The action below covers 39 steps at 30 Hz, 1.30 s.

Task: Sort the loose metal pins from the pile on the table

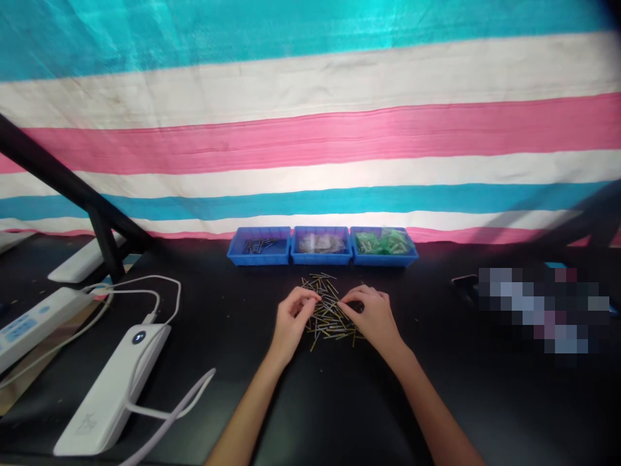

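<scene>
Striped sheet (310,139) behind black surface (218,343); three blue trays (259,259) beyond pile of thin rods (330,317); white power bank (109,401), power strip (43,317) off left. Left hand (294,317), right hand (371,314) at pile; can't tell whether fingers grip rods.

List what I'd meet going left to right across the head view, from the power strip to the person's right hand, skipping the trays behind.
White power strip → white device with a round display → left hand → pile of thin pins → right hand.
</scene>
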Available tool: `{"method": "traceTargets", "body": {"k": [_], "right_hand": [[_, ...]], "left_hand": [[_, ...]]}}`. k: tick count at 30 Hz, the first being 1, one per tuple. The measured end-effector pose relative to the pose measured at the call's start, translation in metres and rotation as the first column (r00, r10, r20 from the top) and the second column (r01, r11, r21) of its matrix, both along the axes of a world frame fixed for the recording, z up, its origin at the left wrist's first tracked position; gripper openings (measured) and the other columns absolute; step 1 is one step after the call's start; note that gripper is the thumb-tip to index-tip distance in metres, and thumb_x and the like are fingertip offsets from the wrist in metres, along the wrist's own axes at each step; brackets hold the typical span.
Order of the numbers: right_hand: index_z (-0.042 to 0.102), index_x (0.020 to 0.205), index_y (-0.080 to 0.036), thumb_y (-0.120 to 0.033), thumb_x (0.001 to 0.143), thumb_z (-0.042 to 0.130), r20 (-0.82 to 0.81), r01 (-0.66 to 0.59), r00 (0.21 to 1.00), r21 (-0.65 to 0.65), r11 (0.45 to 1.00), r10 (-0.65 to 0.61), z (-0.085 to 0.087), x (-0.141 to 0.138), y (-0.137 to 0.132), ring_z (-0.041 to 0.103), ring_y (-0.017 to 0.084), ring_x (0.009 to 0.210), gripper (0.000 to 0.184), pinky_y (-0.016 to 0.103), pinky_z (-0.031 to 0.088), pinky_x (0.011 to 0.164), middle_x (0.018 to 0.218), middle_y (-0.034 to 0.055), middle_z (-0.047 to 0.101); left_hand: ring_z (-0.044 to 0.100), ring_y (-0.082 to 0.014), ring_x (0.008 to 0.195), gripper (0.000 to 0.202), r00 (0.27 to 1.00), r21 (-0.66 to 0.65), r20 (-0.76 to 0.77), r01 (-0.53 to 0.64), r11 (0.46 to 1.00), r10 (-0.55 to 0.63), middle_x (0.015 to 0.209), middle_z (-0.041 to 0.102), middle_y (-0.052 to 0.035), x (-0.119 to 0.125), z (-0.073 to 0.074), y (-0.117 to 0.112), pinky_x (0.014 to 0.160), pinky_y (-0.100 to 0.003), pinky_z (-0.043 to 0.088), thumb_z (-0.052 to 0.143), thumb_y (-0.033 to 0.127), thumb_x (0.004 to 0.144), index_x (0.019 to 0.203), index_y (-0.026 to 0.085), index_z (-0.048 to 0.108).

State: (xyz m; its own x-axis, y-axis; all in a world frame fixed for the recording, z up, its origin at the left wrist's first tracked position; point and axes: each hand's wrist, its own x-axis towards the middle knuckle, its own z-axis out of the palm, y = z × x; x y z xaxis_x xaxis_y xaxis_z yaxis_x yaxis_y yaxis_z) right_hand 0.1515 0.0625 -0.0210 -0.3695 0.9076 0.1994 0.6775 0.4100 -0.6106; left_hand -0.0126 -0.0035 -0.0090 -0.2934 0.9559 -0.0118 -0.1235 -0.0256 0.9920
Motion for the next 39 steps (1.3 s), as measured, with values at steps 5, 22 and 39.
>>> {"method": "traceTargets", "body": {"k": [5,22,39], "right_hand": [[0.065,0.078,-0.019,-0.037,0.077,0.057,-0.341,-0.031,0.940,-0.145,0.989,-0.020,0.011,-0.006,-0.005,0.062,0.018,0.068,0.020,0.032,0.042,0.070,0.072,0.0040,0.068],[0.072,0.078,-0.016,-0.036,0.077,0.058,-0.572,-0.463,0.803,-0.426,0.778,0.165,0.019,-0.017,-0.023,0.056,0.013,0.060,0.024,0.025,0.043,0.055,0.069,0.0009,0.068],[0.071,0.079,-0.017,-0.036,0.071,0.065,-0.634,-0.210,0.766,-0.410,0.888,-0.111,0.014,-0.021,-0.021,0.064,0.020,0.071,0.021,0.031,0.050,0.068,0.074,0.0057,0.070]], "left_hand": [[0.044,-0.0085,0.058,0.037,0.999,0.017,-0.034,0.008,1.000,-0.008,0.079,0.051,-0.0002,0.005,-0.006,0.002,0.052,-0.020,0.036,0.061,0.030,0.075,0.111,0.022,0.056],[0.048,-0.0086,0.055,0.010,0.986,0.043,-0.134,0.106,0.993,-0.100,0.090,0.057,-0.0055,-0.001,-0.005,0.001,0.052,-0.025,0.040,0.071,0.027,0.066,0.069,0.019,0.072],[0.044,-0.0073,0.058,0.012,0.981,0.109,-0.192,0.013,0.994,0.008,0.087,0.054,-0.0044,-0.004,-0.003,0.001,0.047,-0.021,0.032,0.069,0.027,0.068,0.074,0.017,0.070]]}}
